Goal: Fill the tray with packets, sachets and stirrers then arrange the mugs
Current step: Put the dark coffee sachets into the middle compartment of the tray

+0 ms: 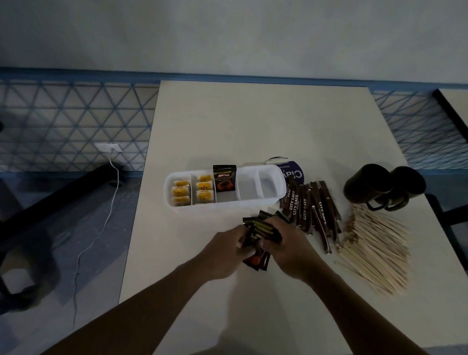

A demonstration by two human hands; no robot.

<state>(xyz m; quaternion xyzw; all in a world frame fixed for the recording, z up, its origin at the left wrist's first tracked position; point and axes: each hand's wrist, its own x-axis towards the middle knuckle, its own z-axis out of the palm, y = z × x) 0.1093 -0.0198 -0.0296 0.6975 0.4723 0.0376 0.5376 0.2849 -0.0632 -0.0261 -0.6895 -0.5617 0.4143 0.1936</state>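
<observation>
dim room, pale desk [256, 119] by a blue lattice wall, both hands on a bunch of dark coffee packets [264, 227].
left hand [222, 252] and right hand [287, 245] meet near the middle of the desk, the fingers of each curled round the coffee packets, which are held just in front of the white tray [226, 203]. in the tray, the two left compartments hold yellow tea packets [180, 192] and the next has one kopiko packet [224, 177] standing upright. brown sugar sachets [310, 206] lie in a loose heap right of the tray, wooden stirrers [373, 248] are piled further right, and two dark mugs [365, 186] stand side by side behind the stirrers. a purple-labelled round thing [294, 172] shows behind the tray's right end.
</observation>
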